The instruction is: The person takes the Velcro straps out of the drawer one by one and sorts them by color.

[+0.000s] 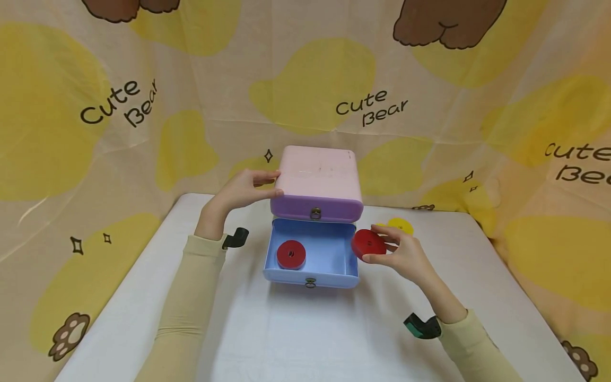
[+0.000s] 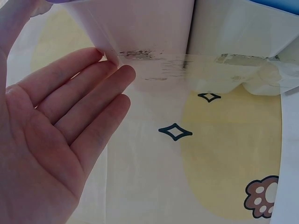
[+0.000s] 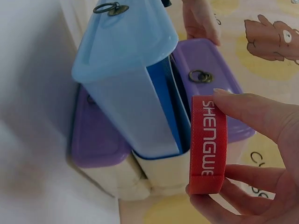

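A small stacked drawer box has a pink top [image 1: 319, 172] and a purple front drawer [image 1: 296, 207]. Its light-blue drawer [image 1: 329, 249] is pulled out, with one red roll [image 1: 291, 254] lying in its left part. My left hand [image 1: 245, 188] rests against the box's left side, thumb at the front corner; the left wrist view shows its fingers straight. By the blue drawer's right wall, my right hand [image 1: 403, 254] pinches a second red tape roll [image 3: 208, 144] between thumb and fingers. White lettering runs along that roll's edge.
Partly hidden behind my right hand, a yellow round thing [image 1: 400, 225] lies on the white table [image 1: 305, 334]. A lower purple drawer [image 3: 100, 135] sits under the blue one. Behind the table hangs a yellow patterned cloth [image 1: 315, 79].
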The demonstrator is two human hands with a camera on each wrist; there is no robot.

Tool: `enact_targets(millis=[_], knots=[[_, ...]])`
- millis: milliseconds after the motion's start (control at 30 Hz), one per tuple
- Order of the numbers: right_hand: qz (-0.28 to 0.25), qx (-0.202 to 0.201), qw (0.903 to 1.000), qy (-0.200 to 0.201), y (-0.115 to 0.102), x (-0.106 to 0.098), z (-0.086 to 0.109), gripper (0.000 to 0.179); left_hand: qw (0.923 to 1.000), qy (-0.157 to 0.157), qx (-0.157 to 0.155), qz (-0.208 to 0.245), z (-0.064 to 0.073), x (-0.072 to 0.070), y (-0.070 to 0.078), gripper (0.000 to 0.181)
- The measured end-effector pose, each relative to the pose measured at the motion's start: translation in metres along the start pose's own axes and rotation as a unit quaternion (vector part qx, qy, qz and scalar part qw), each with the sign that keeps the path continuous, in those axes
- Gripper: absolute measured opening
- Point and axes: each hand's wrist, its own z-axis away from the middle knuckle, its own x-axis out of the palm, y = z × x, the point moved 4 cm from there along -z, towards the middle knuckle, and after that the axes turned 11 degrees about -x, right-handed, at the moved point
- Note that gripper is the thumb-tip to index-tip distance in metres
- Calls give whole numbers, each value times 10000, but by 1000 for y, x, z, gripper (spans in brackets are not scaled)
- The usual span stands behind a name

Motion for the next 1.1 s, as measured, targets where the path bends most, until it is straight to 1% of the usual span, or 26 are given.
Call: enact_targets(millis=[167, 400, 633, 1100], knots=[[84, 108, 9998, 111, 10, -5, 1, 76, 10000, 0, 19, -9, 0, 0, 0, 75], [88, 441, 9988, 173, 26, -9, 1, 77, 10000, 12, 30, 17, 0, 0, 0, 75], [53, 731, 9971, 213, 42, -11, -1, 77, 10000, 27, -22, -29, 1, 1, 0, 75], [267, 1173, 9924, 255, 75, -10, -7, 81, 10000, 14, -78, 0, 1, 0, -1, 78]])
